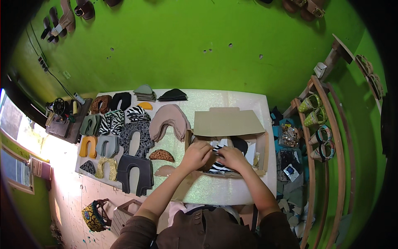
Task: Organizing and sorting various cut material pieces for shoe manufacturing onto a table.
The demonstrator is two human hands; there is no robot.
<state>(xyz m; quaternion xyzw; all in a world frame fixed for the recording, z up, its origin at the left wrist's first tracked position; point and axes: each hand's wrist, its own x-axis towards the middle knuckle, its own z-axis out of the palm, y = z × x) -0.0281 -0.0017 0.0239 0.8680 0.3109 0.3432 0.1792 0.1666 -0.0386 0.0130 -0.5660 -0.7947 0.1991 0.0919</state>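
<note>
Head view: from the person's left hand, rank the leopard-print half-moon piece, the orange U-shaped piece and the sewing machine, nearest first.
From the left hand:
1. Leopard-print half-moon piece, just to its left on the table.
2. Orange U-shaped piece, near the table's left edge.
3. Sewing machine, off the table's far-left corner.

A pale table [232, 97] carries shoe-upper cutouts [132, 143] and an open cardboard box [261, 145].

Both forearms come in from the near edge and angle inward, bare below dark brown sleeves. The left hand [195, 154] and right hand [233, 158] sit close together, palms down, fingers curled, fingertips nearly meeting between them.
</note>
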